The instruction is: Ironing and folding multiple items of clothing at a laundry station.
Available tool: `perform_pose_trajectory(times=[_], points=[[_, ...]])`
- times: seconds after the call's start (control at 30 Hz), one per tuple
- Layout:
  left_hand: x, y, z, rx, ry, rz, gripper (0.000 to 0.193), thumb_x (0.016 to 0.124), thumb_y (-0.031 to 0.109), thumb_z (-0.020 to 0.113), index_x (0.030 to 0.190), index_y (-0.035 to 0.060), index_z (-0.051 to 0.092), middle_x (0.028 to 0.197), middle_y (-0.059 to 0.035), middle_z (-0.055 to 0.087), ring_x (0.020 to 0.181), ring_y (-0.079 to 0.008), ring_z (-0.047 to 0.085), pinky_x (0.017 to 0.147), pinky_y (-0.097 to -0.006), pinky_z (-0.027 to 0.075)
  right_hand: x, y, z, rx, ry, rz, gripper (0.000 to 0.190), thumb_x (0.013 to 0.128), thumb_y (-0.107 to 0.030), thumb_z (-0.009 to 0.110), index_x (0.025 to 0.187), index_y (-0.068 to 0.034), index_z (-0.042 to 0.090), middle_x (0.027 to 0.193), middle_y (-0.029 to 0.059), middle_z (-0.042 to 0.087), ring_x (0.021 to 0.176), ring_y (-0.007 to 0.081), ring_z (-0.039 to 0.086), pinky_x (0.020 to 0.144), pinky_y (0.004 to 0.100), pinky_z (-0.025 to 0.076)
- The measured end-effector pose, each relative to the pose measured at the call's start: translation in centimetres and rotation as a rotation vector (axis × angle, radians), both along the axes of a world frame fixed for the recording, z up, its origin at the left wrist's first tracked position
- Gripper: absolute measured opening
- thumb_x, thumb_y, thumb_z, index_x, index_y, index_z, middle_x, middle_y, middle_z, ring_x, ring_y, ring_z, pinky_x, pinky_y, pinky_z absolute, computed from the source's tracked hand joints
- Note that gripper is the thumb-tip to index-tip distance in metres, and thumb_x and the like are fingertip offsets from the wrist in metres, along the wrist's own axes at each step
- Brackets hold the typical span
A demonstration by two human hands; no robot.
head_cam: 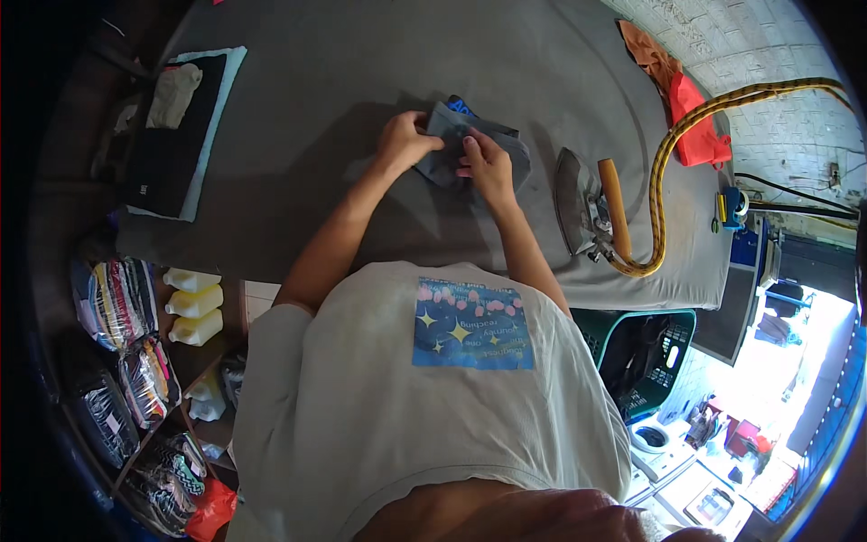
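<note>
A small, partly folded dark grey garment (443, 159) lies on the grey cloth-covered table (305, 81) in front of me. Blue lettering marks a dark band (460, 104) at its far edge. My left hand (405, 141) grips the garment's left edge between thumb and fingers. On the right, my right hand (489, 161) pinches the cloth near its middle, and its fingers partly cover the fabric. A steam iron (574, 203) with an orange-brown handle (614, 203) rests to the right, apart from my right hand.
A yellow-and-black hose (658, 183) curves from the iron toward the wall. Folded clothes (179, 146) lie at the table's left. Red fabric (694, 129) sits at the far right. Below are a green basket (681, 332), yellowish jugs (196, 300) and plastic-wrapped clothes (115, 301).
</note>
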State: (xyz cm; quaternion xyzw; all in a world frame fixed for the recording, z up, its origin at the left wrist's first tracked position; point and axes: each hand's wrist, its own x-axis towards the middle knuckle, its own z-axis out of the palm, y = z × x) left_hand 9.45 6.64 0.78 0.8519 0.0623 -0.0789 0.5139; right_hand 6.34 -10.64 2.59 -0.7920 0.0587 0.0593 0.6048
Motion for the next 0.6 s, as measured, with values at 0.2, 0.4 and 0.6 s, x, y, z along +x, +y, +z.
perform_pose_trajectory(times=[0.2,0.4,0.6], points=[[-3.7,-4.7,2.2,0.212,-0.503,-0.174,0.048,0.065,0.006,0.067,0.111,-0.0022,0.059,0.086,-0.0090,0.061,0.072,-0.0246,0.057,0.067,-0.0323,0.047,-0.4,-2.7,1.9,0.424,0.190,-0.135,0.045,0.095,-0.033,0.049,0.117,0.006,0.054,0.083,0.0135,0.062,0.068,0.0163,0.060,0.061,0.0247,0.051],[-5.2,-8.9,-0.4,0.378,-0.678,-0.366,0.046,0.073,0.016,0.064,0.115,-0.0011,0.055,0.104,-0.0173,0.054,0.092,-0.0303,0.052,0.085,-0.0427,0.041,-2.5,-6.4,-0.4,0.520,0.195,-0.266,0.038,0.092,-0.023,0.056,0.118,0.005,0.054,0.085,0.0135,0.062,0.070,0.0150,0.061,0.063,0.0239,0.052],[-7.1,-10.4,-1.9,0.465,-0.839,-0.415,0.050,0.079,0.018,0.060,0.122,-0.0047,0.049,0.129,-0.0227,0.044,0.117,-0.0354,0.043,0.102,-0.0490,0.029,-3.3,-7.0,-0.6,0.349,0.052,-0.304,0.032,0.087,-0.011,0.060,0.116,0.004,0.056,0.086,0.0132,0.063,0.072,0.0148,0.060,0.064,0.0232,0.052]])
